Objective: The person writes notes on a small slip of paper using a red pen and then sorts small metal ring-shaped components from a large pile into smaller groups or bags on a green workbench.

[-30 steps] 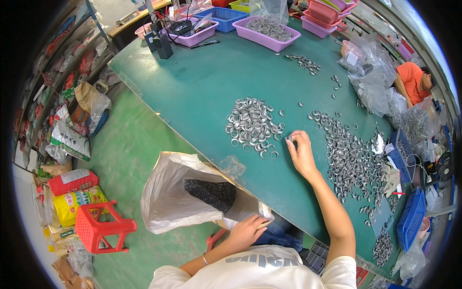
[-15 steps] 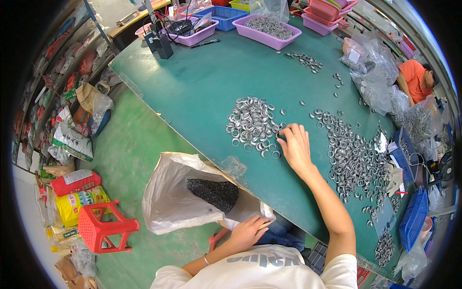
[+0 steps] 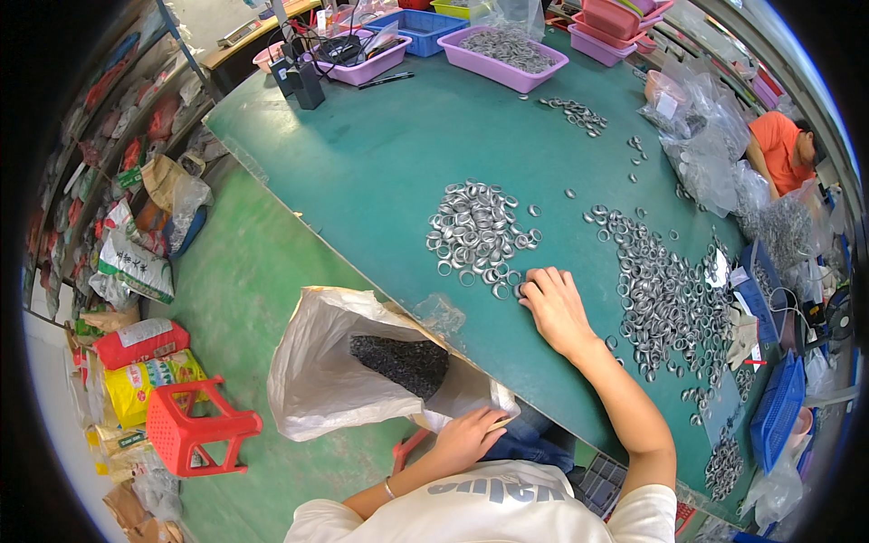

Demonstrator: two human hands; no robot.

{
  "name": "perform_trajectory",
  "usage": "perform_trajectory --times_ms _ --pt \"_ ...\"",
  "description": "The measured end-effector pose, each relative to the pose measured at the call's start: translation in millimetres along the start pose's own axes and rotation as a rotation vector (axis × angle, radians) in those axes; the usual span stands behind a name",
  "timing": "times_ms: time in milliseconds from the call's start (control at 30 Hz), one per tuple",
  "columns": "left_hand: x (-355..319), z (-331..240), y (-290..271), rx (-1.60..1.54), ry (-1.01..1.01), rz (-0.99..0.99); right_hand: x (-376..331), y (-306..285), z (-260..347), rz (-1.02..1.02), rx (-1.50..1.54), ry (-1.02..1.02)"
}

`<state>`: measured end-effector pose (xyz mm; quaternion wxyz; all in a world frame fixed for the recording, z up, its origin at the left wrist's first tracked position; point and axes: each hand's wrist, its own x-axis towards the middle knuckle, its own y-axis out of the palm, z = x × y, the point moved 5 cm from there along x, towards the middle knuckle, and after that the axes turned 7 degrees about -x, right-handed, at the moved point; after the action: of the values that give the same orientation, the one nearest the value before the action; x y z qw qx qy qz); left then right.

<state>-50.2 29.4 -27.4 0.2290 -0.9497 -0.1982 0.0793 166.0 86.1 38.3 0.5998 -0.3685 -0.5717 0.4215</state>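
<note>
At the table's near edge, my left hand (image 3: 465, 437) is closed on the rim of a white woven sack (image 3: 308, 385). The sack's mouth gapes, and dark small pieces (image 3: 403, 364) lie inside. My right hand (image 3: 556, 312) rests on the green table with its fingers bent together. Its fingertips are on a metal ring (image 3: 518, 289) at the near right edge of a small pile of grey rings (image 3: 472, 226); they partly cover that ring. Right of this hand spreads a larger heap of similar rings (image 3: 656, 303).
A pink tray of rings (image 3: 457, 60) and a blue tray (image 3: 425, 41) stand at the far edge. Clear bags (image 3: 701, 158) and a blue basket (image 3: 778, 412) line the right side, where a person in orange (image 3: 777, 149) sits. A red stool (image 3: 195, 425) stands on the floor.
My right hand has slid a little toward me along the small pile's right edge, its fingers now more bent. The left hand and the sack stay in place.
</note>
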Motion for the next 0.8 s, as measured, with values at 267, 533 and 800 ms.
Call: perform_trajectory --times_ms 267,533,800 --pt "0.9 2.5 2.5 0.001 0.017 -0.029 -4.4 3.0 11.7 -0.077 0.484 0.288" --pt "-2.4 3.0 2.2 0.007 -0.004 -0.014 19.9 -0.9 37.4 -0.153 0.402 0.092" --pt "-2.5 4.5 3.3 -0.004 0.019 -0.022 18.4 20.0 -5.7 -0.005 0.136 0.135"
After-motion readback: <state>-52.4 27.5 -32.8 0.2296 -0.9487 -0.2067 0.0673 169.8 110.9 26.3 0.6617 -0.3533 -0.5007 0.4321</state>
